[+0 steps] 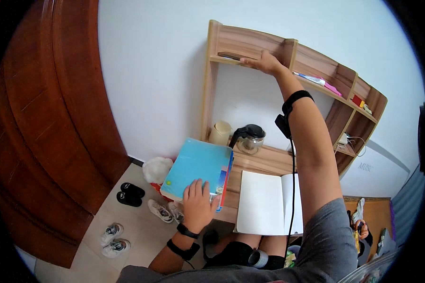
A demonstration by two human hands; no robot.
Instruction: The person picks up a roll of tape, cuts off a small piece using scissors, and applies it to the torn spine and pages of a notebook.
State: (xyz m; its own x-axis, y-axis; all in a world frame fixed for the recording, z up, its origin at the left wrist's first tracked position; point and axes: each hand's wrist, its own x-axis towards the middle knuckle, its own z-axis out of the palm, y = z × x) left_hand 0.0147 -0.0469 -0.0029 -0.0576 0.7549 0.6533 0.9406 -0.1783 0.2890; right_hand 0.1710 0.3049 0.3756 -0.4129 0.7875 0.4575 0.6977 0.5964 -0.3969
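Note:
My left hand [199,203] lies with its fingers stretched out on a light-blue folder or book [200,162], which tops a stack at the desk's left edge. My raised right hand [269,63] is at the upper left compartment of the wooden shelf [207,94]. Its thumb and a finger are spread apart, and the other fingers are partly hidden. Beside that hand a thin dark flat object [229,55] lies on the shelf board; whether they touch is unclear. An open notebook [260,203] with blank pages lies on the desk in front of me.
A glass pot with black lid [252,137] and a beige canister [220,132] stand behind the folder. Shoes [114,241], black slippers [130,194] and a white bag [157,170] are on the floor at left. Another person's hand [361,229] shows at right.

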